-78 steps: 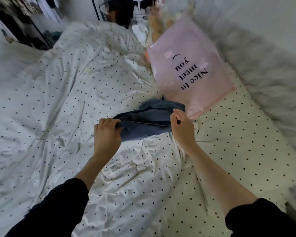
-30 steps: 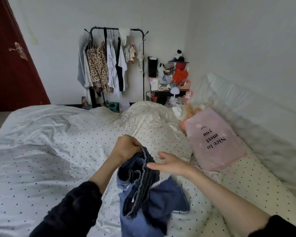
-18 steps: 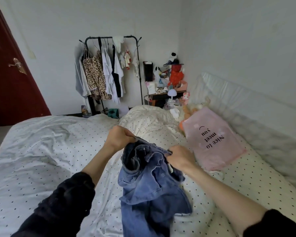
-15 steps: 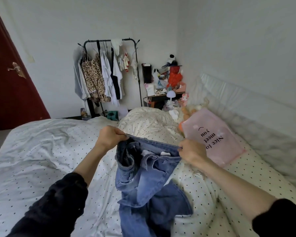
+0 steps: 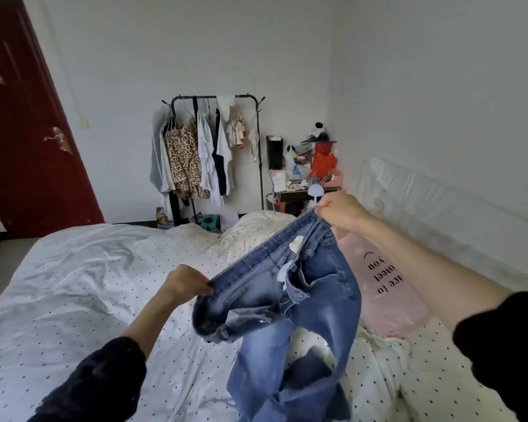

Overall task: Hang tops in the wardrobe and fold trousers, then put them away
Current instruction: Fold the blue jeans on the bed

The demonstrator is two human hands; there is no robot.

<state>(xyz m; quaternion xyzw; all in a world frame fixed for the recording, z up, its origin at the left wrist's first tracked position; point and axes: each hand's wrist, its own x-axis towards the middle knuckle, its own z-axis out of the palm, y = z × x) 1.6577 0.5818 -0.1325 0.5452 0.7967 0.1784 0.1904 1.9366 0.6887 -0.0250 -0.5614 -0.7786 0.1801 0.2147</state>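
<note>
Jeans held up over the bed, waistband stretched between both hands, legs hanging down. Left hand pinches the low near end, right hand grips the raised far end. Pink pillow just beside, rack by wall.

Faded blue jeans hang above the bed, waistband stretched slantwise, right end higher, legs crumpled below.

Head camera (only view) faces forward-down over bed, hands close.
</note>
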